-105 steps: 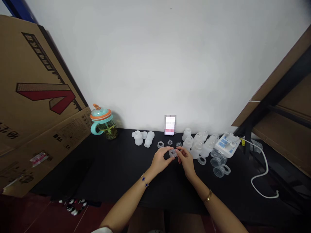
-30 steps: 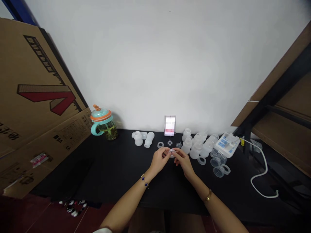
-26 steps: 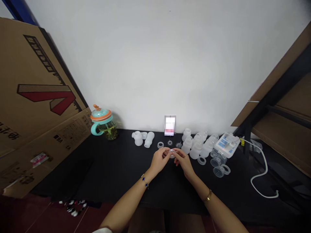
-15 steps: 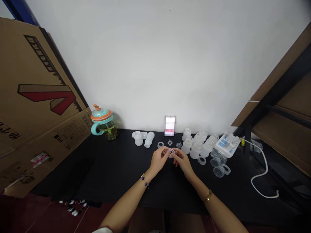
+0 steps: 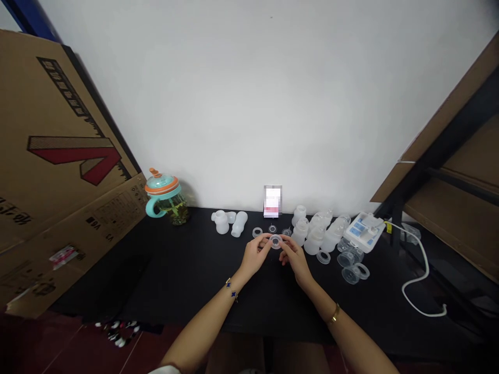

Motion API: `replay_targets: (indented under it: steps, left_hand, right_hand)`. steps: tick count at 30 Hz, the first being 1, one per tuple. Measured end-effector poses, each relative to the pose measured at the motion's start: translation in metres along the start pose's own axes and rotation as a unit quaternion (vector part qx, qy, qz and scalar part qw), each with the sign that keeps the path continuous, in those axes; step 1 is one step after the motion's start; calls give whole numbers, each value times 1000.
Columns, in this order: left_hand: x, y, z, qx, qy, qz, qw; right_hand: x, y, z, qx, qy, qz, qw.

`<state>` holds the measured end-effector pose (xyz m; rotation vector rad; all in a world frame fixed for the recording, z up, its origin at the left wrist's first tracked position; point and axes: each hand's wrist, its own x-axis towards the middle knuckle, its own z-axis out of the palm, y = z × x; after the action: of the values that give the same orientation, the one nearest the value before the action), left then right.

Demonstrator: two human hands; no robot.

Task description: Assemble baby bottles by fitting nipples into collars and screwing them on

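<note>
Between my two hands is a translucent ring-shaped cap (image 5: 276, 241) with an open centre, held by its rim above the black table. My left hand (image 5: 256, 254) pinches its left side with thumb and fingers. On its right edge are the thumb and index finger of my right hand (image 5: 293, 258), the other fingers curled below. Just beyond lie a loose clear ring (image 5: 257, 232) and two small round clear parts, one a disc (image 5: 272, 228), the other a disc (image 5: 286, 232) partly behind my right fingers. Several translucent baby bottles (image 5: 314, 240) stand right of my hands.
A teal-lidded jug (image 5: 167, 200) stands at the left by a cardboard box (image 5: 70, 171). White bottle-like parts (image 5: 222, 222) lie left of centre. A phone (image 5: 272, 201) leans on the wall. Clear cups (image 5: 351, 274), a white box (image 5: 365, 232) and a white cable (image 5: 427, 265) are at right.
The cap has turned slightly, so its ring face shows more fully. My right thumb and fingers have shifted a little along its edge; both arms stay nearly in place.
</note>
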<state>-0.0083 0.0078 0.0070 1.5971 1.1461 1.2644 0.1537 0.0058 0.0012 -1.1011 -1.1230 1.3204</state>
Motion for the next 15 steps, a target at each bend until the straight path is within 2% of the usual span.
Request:
replay_targets:
  steps: [10, 15]
  left_hand:
    - [6, -6, 0, -131, -10, -68, 989]
    - [7, -9, 1, -144, -10, -48, 988]
  right_hand:
    - [1, 2, -2, 24, -7, -2, 1000]
    - [2, 6, -4, 15, -11, -16, 1000]
